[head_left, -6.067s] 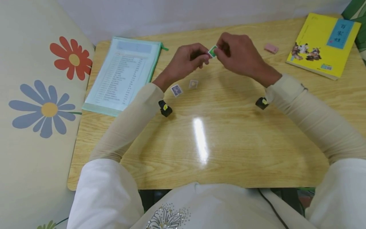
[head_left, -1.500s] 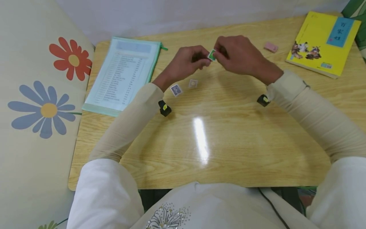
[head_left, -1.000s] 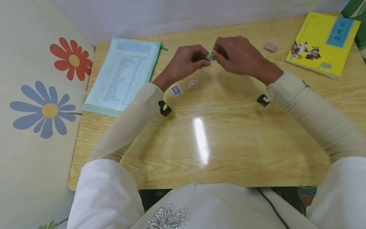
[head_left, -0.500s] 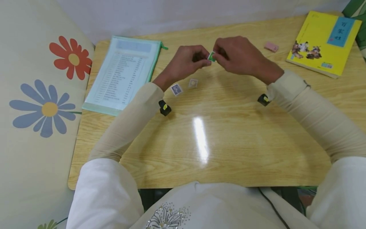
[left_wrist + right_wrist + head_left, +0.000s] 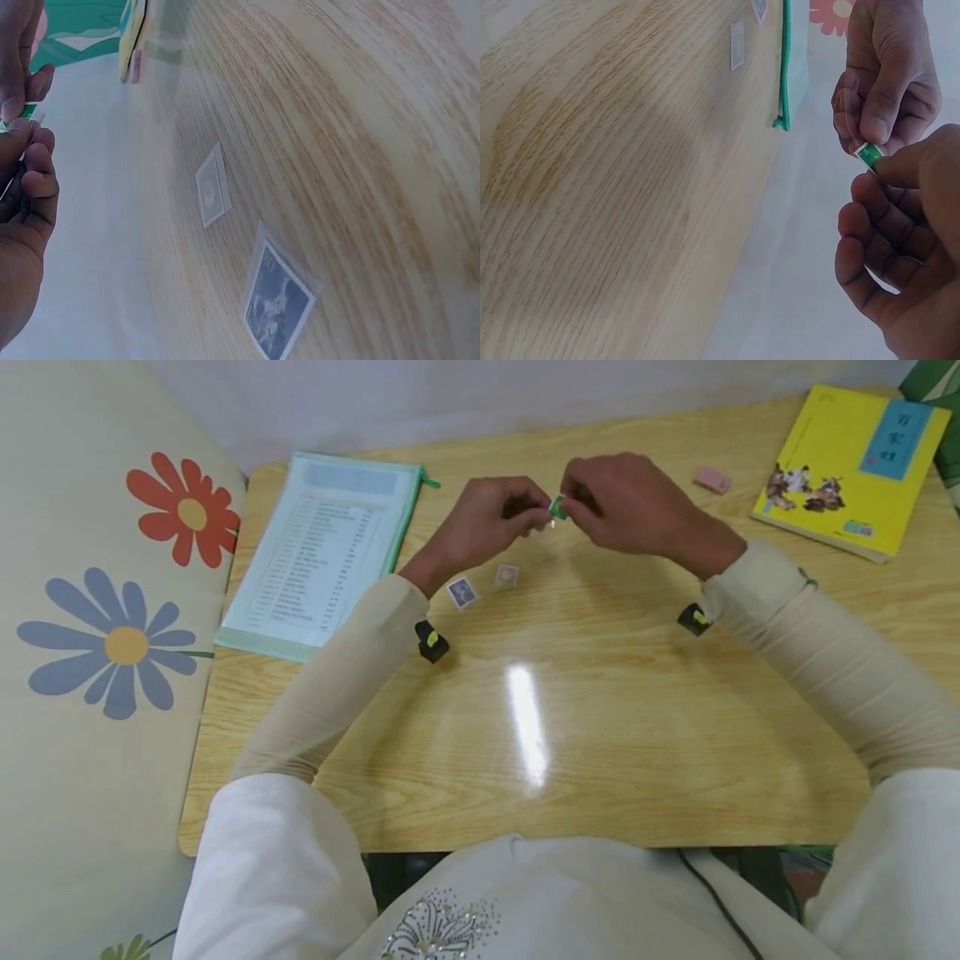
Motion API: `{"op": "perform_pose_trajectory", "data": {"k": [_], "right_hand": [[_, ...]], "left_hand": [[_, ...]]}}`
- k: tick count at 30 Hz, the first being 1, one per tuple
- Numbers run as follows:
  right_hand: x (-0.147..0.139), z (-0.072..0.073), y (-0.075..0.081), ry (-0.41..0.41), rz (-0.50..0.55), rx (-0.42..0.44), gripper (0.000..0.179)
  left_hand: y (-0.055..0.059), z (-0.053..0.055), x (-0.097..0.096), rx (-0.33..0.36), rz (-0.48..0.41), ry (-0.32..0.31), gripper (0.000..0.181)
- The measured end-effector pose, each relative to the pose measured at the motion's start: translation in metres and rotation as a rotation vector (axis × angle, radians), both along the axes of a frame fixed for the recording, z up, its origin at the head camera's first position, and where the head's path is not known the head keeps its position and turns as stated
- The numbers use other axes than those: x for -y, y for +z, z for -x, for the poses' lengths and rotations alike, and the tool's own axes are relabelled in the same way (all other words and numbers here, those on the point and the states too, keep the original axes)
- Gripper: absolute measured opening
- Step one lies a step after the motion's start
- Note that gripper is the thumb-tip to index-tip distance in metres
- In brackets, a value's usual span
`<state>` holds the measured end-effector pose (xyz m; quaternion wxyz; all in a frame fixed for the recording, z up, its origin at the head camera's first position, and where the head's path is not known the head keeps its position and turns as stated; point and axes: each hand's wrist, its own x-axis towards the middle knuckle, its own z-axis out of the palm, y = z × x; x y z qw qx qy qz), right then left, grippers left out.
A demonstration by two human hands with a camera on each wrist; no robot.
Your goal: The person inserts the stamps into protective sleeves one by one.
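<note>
Above the back of the table, my left hand and right hand meet at a small green stamp with a white border. My right thumb and finger pinch the stamp, covering part of it. In the right wrist view, my left thumb and fingers pinch what looks like a clear plastic sleeve at the stamp's edge. How far the stamp sits inside it I cannot tell. On the table below lie a dark blue stamp and a pale stamp, each in a clear sleeve.
A clear zip folder with a printed list lies at the left, beside the flowered wall. Towards the back right are a pink eraser-like block and a yellow book. Light glares on the wooden table.
Both hands stay nearly in place with small finger shifts. The green stamp has tilted slightly and shows less of its face than before. The stamps on the table have not moved.
</note>
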<state>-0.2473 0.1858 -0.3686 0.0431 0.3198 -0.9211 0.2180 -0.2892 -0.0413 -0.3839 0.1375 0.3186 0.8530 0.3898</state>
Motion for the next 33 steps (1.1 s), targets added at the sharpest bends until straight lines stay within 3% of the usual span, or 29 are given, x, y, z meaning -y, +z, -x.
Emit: {"op": "perform_pose_trajectory", "data": {"k": [15,20,28,33], "right_hand": [[0.004,0.002,0.001,-0.035,0.03,0.039,0.034],[0.004,0.002,0.001,-0.061,0.075,0.042,0.035],[0.005,0.0,-0.001,-0.095,0.135,0.061,0.034],[0.006,0.0,-0.001,-0.099,0.138,0.061,0.034]], "left_hand": [[0.0,0.0,0.002,-0.006,-0.04,0.009,0.027],[0.0,0.0,0.002,0.029,-0.092,0.026,0.025],[0.015,-0.011,-0.001,0.099,-0.149,0.058,0.021],[0.006,-0.004,0.0,0.102,-0.162,0.068,0.023]]}}
